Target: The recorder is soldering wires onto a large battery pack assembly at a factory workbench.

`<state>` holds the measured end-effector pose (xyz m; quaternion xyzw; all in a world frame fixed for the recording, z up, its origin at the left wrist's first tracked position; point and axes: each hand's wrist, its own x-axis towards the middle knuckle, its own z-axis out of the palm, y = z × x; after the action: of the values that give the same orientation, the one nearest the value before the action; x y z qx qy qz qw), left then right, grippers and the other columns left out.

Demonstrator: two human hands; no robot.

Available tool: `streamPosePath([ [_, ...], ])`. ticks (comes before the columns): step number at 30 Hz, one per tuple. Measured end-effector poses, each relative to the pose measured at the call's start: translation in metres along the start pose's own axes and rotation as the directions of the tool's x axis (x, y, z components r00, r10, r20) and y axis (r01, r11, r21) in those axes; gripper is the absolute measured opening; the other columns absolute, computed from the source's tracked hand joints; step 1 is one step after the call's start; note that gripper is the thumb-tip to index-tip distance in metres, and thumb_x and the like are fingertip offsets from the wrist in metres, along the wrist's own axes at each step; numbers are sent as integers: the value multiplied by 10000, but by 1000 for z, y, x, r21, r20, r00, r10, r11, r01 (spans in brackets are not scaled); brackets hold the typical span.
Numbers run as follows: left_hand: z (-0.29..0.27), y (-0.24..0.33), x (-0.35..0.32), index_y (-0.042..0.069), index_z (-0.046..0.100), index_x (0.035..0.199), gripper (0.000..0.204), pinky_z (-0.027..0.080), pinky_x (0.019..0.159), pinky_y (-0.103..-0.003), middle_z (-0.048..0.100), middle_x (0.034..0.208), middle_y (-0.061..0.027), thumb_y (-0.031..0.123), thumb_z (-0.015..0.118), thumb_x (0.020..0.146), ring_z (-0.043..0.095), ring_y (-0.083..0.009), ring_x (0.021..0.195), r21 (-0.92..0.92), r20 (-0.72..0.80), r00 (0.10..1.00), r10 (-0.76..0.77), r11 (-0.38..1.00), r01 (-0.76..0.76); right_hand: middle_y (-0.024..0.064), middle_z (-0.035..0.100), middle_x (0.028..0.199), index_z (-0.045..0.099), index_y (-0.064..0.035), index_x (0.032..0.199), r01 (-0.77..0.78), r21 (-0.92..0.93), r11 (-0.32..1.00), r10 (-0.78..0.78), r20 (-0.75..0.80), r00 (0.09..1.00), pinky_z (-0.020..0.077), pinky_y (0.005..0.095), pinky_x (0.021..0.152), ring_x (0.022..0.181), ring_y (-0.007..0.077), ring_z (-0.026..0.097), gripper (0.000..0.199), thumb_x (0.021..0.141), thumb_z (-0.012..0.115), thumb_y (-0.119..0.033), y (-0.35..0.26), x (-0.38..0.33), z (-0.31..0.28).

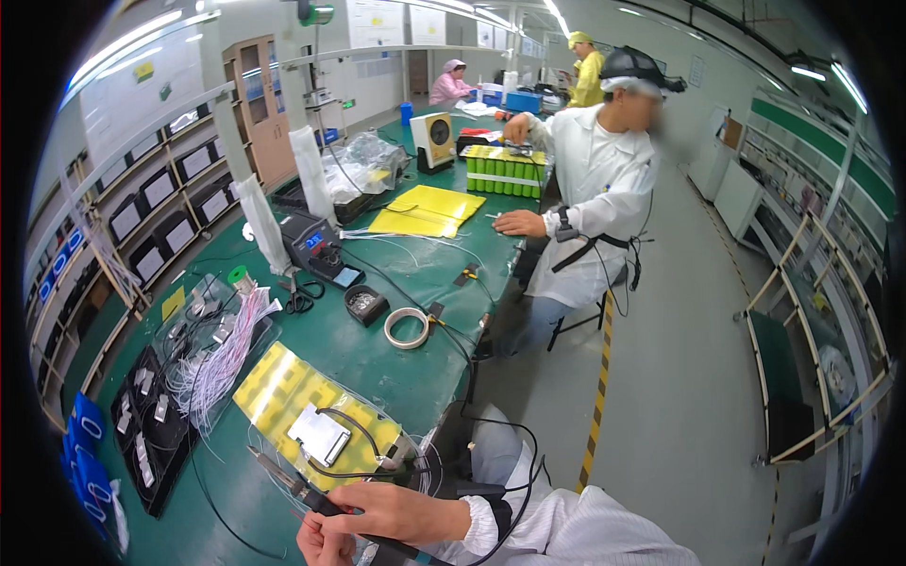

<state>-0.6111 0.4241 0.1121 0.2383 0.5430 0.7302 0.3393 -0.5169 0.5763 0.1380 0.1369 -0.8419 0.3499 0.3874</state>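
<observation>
- Hands at the lower edge: the right hand (401, 514) lies across the near table rim with its fingers curled around a dark soldering iron (300, 489), gripping the handle while the metal tip points up and to the left.
- The left hand (321, 544) sits just under the right one, closed into a loose fist against the iron's handle; what it pinches, if anything, is hidden.
- Just beyond the iron's tip, a yellow mat (283, 387) lies on the green table (377, 349), and on it rests a flat grey-white pack (319, 435) with black wires looping around it.
- Left of the mat, a bundle of white and pink wires (222, 354) spreads over clear bags, with a black tray (151, 443) of small parts beside it.
- Further on, a roll of tape (407, 327) and a small black dish (364, 304) lie near the table's middle, with scissors (299, 300) to their left.
- Behind them stands a dark soldering station (313, 241).
- Far along the table, a co-worker in a white coat (604, 179) sits beside a row of green cylindrical cells (505, 172), with yellow sheets (427, 209) nearby.
</observation>
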Motion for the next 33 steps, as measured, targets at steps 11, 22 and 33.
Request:
streamPosePath([
  [11,-3,-5,-2,57,551,974,166,239,469,-198,417,628,55,214,586,935,316,-36,507,24,-11,1000,5,1000,-5,95,419,890,516,-87,1112,-79,103,992,86,-66,994,465,343,633,755,251,550,293,822,554,-69,-7,-1,-5],
  [22,-12,-5,14,66,452,912,112,234,441,-210,384,613,52,150,511,956,314,-30,497,-16,-39,999,35,999,-36,106,564,924,594,-105,930,-95,27,995,98,-149,984,484,361,679,807,298,581,347,645,777,-33,-3,15,-27],
  [33,-24,-17,31,106,404,910,132,178,467,-220,286,652,54,203,462,977,214,-48,508,-336,-36,993,-110,937,92,79,512,642,413,-3,1085,-271,192,943,319,-292,902,507,299,576,576,151,511,361,873,652,-173,-1,7,-40],
])
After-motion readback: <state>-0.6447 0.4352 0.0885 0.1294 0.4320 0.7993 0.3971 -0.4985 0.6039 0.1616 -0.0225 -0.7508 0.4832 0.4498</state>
